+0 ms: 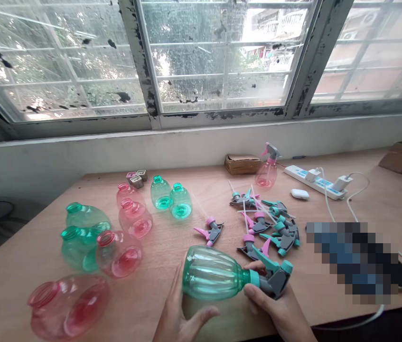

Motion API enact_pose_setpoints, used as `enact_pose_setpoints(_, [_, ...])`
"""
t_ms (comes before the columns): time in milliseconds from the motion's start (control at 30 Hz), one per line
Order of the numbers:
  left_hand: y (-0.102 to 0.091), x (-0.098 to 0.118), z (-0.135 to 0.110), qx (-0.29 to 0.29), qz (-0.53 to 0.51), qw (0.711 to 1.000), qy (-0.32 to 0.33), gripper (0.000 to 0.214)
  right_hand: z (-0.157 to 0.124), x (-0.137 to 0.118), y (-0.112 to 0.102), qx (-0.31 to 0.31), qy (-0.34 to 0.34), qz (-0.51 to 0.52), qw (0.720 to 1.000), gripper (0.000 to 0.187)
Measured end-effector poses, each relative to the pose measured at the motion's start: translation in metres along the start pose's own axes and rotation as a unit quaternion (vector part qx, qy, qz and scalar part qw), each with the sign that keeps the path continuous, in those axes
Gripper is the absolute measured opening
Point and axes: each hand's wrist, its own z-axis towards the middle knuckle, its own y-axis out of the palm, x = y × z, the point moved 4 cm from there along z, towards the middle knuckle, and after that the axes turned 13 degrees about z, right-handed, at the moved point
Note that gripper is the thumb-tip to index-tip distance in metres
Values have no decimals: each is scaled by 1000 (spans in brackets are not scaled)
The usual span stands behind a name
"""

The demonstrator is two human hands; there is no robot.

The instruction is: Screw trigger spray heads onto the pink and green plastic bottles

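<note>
My left hand [181, 318] cups the base and underside of a green plastic spray bottle [215, 275] lying sideways near the table's front edge. My right hand [275, 308] grips its teal and grey trigger spray head [272, 278], which sits on the bottle's neck. Just behind lies a pile of several loose trigger heads [266, 223], pink and teal, with dip tubes. One pink trigger head [210, 231] lies apart to the left.
Several open green and pink bottles [115, 232] lie at the left of the wooden table [364, 209]. A finished pink spray bottle [267, 168], a cardboard box [242, 164], a power strip [314, 180], a white earbud case [299, 194] and a phone stand behind and right.
</note>
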Motion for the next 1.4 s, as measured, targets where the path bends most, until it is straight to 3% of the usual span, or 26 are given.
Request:
enact_pose_setpoints(300, [1, -2, 1, 19, -9, 1000, -15, 81, 0, -1, 0, -3, -7, 7, 1000, 36])
enact_pose_setpoints(500, [1, -1, -3, 11, -80, 997, -19, 103, -2, -4, 2, 22, -5, -25, 999, 38])
enact_pose_setpoints(767, [5, -7, -2, 74, -39, 996, -20, 84, -3, -5, 5, 28, -12, -2, 1000, 39])
enact_pose_setpoints(933, [4, -1, -4, 48, -64, 997, -15, 99, -3, -5, 3, 28, -18, -11, 999, 36])
enact_pose_setpoints(1033, [3, -2, -4, 37, -91, 995, -28, 94, -4, -4, 3, 31, -10, -10, 999, 39])
enact_pose_setpoints(1400, [5, -5, -3, 53, -44, 998, -12, 88, 0, 1, -1, -23, 8, 1, 1000, 37])
